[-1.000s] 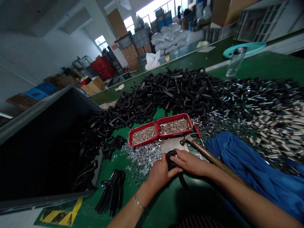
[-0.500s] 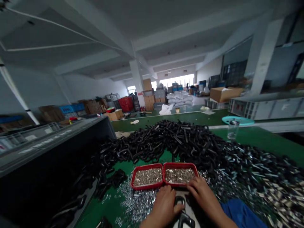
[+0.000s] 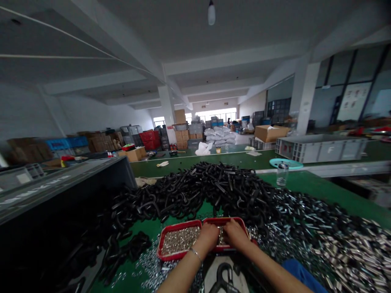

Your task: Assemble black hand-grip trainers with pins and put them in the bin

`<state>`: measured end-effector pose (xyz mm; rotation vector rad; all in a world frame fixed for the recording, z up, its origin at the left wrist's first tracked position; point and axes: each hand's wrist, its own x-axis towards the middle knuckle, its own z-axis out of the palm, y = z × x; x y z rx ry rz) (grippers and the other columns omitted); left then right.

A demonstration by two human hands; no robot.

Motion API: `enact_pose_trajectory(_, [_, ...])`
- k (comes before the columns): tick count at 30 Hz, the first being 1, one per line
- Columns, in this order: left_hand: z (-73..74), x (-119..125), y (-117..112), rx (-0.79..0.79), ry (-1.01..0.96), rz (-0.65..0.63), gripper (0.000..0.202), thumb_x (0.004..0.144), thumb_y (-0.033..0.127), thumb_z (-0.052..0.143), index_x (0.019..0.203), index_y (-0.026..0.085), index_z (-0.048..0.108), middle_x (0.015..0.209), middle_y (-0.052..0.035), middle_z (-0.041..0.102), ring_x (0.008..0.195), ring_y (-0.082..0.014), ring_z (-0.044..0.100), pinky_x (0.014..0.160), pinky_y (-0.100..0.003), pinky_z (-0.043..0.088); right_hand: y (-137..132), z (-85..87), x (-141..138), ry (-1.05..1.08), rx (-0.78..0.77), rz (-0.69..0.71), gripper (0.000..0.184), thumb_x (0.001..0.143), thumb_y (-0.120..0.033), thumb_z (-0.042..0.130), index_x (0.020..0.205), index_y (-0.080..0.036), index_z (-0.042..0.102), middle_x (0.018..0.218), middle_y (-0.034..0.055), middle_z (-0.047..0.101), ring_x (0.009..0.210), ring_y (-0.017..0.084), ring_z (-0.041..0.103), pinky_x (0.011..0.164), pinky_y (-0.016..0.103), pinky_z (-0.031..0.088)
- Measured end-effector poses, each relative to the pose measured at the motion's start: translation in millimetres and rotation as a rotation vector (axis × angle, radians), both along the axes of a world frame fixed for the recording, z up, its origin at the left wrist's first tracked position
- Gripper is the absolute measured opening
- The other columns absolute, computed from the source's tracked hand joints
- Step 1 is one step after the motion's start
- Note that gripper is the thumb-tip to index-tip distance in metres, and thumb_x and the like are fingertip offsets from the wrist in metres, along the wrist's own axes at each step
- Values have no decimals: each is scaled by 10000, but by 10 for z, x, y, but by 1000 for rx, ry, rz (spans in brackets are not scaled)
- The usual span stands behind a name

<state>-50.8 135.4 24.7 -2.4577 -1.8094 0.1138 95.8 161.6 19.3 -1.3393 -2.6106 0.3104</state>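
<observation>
I see both hands down in the right tray (image 3: 245,226), 1 of 2 red trays set side by side near the front edge of the green worktop (image 3: 320,191). My left hand (image 3: 209,238) and right hand (image 3: 233,236) are touching each other, fingers curled down into the small silver pieces in that tray. I cannot tell whether either hand has hold of anything. The left tray (image 3: 179,241) lies just beside them, full of the same pieces and untouched.

Closer to me than the trays, 1 black hook (image 3: 224,272) lies on a pale plate (image 3: 210,281), with loose washers (image 3: 151,264) scattered to its left and a blue cloth (image 3: 301,276) at the right. Behind the trays a wide heap of black hooks (image 3: 214,187) runs across the worktop, turning into a spread of silver-tipped parts (image 3: 351,244) towards the right edge. A dark bin (image 3: 61,191) stands along the left edge. Further back are a jar (image 3: 282,174), a teal dish (image 3: 286,163) and a grey crate (image 3: 320,148).

The room is a long workshop with a white beamed ceiling, a bulb (image 3: 211,13), a white pillar (image 3: 304,97), stacked boxes (image 3: 180,136) and white sacks (image 3: 218,136) before bright far windows.
</observation>
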Motion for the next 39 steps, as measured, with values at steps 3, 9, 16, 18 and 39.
enact_pose_trajectory(3, [11, -10, -20, 15, -9, -1, 240, 868, 27, 505, 940, 65, 730, 919, -192, 738, 903, -296, 723, 829, -396, 545, 4, -23, 24, 24, -15, -52, 168, 820, -166, 602, 859, -143, 765, 979, 139, 741, 1045, 275, 611, 909, 329, 437])
enact_pose_trajectory(9, [-42, -115, -113, 46, -131, -48, 270, 966, 108, 429, 1127, 106, 646, 1088, -188, 692, 1055, -265, 668, 947, -411, 486, 3, -152, 48, 143, -89, -140, 257, 972, -265, 471, 1005, -174, 710, 1043, 102, 737, 958, 208, 652, 851, 285, 439])
enact_pose_trajectory(16, [-150, -138, -119, 113, -224, -6, 244, 978, 95, 393, 1103, 94, 603, 1070, -167, 681, 1049, -252, 640, 967, -407, 450, 3, -108, 61, 318, -45, -173, 286, 992, -237, 404, 1119, -153, 647, 1104, 148, 713, 1063, 248, 644, 940, 376, 452])
enact_pose_trajectory(18, [-143, -168, -186, 158, -256, -1, 235, 986, 108, 391, 1093, 113, 601, 1079, -143, 673, 1060, -238, 623, 978, -393, 438, -101, -9, 181, 373, -10, -101, 246, 963, -222, 461, 1092, -189, 667, 1176, 112, 695, 1156, 230, 602, 1008, 371, 433])
enact_pose_trajectory(39, [-144, -190, -477, 276, -859, 187, 84, 930, 164, 571, 982, 162, 637, 985, -62, 687, 958, -182, 630, 891, -316, 468, -705, -89, 448, 7, -53, 128, 206, 963, -302, 559, 920, -190, 727, 971, 83, 716, 978, 229, 624, 847, 296, 449])
